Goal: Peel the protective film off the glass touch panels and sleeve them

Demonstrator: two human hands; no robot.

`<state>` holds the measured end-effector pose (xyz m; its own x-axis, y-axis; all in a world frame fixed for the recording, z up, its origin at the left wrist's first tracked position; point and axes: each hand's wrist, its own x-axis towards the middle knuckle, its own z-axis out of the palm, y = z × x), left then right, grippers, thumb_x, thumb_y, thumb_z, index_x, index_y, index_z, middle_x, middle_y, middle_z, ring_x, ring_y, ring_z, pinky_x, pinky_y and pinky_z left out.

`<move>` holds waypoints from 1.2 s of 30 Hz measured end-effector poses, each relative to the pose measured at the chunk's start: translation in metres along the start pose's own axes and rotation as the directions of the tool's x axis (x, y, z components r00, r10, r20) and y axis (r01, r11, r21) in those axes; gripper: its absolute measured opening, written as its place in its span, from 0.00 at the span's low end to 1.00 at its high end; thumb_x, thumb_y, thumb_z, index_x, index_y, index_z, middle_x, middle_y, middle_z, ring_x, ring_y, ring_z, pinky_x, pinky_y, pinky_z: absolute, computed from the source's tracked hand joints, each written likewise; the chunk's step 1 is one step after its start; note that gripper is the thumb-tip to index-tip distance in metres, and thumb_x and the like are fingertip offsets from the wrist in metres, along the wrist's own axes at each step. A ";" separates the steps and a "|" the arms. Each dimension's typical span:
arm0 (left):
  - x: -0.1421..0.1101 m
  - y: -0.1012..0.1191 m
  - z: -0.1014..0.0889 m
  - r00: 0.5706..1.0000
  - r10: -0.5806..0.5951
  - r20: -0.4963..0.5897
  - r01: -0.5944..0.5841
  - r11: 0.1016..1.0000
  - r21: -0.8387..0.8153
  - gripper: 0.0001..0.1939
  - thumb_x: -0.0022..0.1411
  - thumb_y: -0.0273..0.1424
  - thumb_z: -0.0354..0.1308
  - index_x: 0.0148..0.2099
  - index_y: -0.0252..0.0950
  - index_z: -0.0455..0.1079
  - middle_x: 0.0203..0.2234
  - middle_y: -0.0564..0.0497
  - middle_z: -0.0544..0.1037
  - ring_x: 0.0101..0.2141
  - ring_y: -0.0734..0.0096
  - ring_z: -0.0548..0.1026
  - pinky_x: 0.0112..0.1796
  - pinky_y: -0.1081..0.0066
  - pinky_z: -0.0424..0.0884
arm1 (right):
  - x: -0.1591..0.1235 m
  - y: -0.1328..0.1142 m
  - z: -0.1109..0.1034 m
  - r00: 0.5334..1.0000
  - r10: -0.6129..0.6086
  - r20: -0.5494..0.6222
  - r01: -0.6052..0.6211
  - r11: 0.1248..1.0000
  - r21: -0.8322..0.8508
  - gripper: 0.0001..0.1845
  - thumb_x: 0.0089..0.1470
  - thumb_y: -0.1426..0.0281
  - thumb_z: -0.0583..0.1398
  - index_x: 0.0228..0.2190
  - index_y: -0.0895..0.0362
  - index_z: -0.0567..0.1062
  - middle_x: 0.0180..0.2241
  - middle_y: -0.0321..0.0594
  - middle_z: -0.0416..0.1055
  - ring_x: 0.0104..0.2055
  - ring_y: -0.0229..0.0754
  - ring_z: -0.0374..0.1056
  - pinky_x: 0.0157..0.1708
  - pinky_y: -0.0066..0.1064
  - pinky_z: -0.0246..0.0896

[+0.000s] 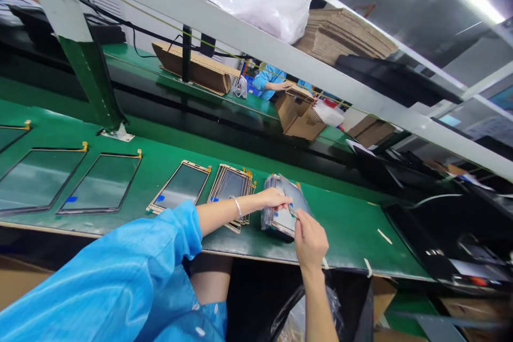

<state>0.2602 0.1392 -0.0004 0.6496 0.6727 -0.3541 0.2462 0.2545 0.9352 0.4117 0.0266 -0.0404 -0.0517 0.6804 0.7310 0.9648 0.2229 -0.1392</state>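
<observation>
My left hand (276,199), with a bangle at the wrist, reaches over a stack of thin framed glass panels (281,219) with clear film around its edges. Its fingers are closed in a pinch. Close in front of it my right hand (310,238) is closed too, thumb and fingers together at the near right of the stack. Something thin and dark shows between the two sets of fingertips, too small to make out. To the left lies an overlapping pile of framed panels (230,184) with orange flex tabs, and beyond it a single panel (182,184).
More dark-framed panels (102,184) lie along the green bench (344,224). A green-and-white post (86,64) stands at left. Overhead, a shelf holds a plastic bag (268,0) and cardboard sheets (344,35). Across the bench a person in blue handles a cardboard box (300,115).
</observation>
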 end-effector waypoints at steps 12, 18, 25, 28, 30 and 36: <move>-0.010 -0.024 -0.010 1.000 0.003 0.005 -0.001 0.915 -0.404 0.08 0.60 0.33 0.57 0.32 0.33 0.66 0.28 0.52 0.76 0.30 0.75 0.78 0.38 0.71 0.74 | -0.020 -0.029 0.011 0.988 0.110 -0.112 -0.085 0.975 0.205 0.12 0.58 0.68 0.54 0.39 0.58 0.75 0.40 0.49 0.75 0.43 0.48 0.71 0.46 0.45 0.66; -0.004 -0.015 0.008 0.997 0.056 0.057 -0.032 0.935 -0.354 0.12 0.61 0.31 0.56 0.27 0.32 0.64 0.20 0.56 0.73 0.25 0.76 0.76 0.35 0.71 0.74 | -0.038 -0.041 0.014 0.948 0.261 -0.181 -0.192 0.926 0.326 0.10 0.57 0.70 0.56 0.40 0.60 0.73 0.41 0.51 0.72 0.44 0.47 0.68 0.47 0.47 0.64; 0.021 0.009 0.025 0.990 0.139 0.017 -0.132 0.964 -0.229 0.23 0.65 0.42 0.48 0.23 0.33 0.61 0.14 0.56 0.69 0.19 0.78 0.72 0.27 0.76 0.70 | -0.036 -0.023 0.008 0.860 0.508 -0.051 -0.419 0.759 0.499 0.17 0.54 0.65 0.57 0.44 0.58 0.70 0.45 0.50 0.66 0.46 0.47 0.66 0.44 0.43 0.66; 0.036 0.023 0.028 0.981 0.187 -0.049 -0.193 0.966 -0.173 0.23 0.66 0.41 0.46 0.22 0.34 0.59 0.12 0.57 0.67 0.16 0.79 0.70 0.24 0.78 0.67 | -0.028 -0.009 -0.001 0.835 0.541 0.100 -0.497 0.665 0.558 0.19 0.51 0.60 0.58 0.43 0.57 0.70 0.45 0.49 0.67 0.45 0.47 0.67 0.42 0.40 0.67; 0.044 0.029 0.030 0.974 0.211 -0.081 -0.221 0.965 -0.144 0.21 0.67 0.39 0.45 0.23 0.35 0.58 0.12 0.59 0.66 0.15 0.79 0.68 0.22 0.79 0.65 | -0.020 0.001 -0.007 0.808 0.557 0.192 -0.551 0.599 0.581 0.22 0.49 0.56 0.58 0.40 0.58 0.71 0.43 0.50 0.69 0.44 0.48 0.67 0.39 0.40 0.67; 0.061 0.028 0.036 0.962 0.258 -0.087 -0.265 0.961 -0.081 0.19 0.68 0.38 0.45 0.26 0.35 0.59 0.14 0.60 0.64 0.14 0.82 0.65 0.20 0.79 0.61 | 0.022 0.030 -0.010 0.722 0.596 0.352 -0.662 0.447 0.602 0.34 0.51 0.41 0.47 0.31 0.60 0.71 0.30 0.48 0.72 0.30 0.43 0.69 0.28 0.35 0.65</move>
<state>0.3330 0.1622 0.0036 0.6259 0.7735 -0.0995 0.0062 0.1226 0.9924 0.4424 0.0416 -0.0220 0.4469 0.8696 0.2101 0.3106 0.0694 -0.9480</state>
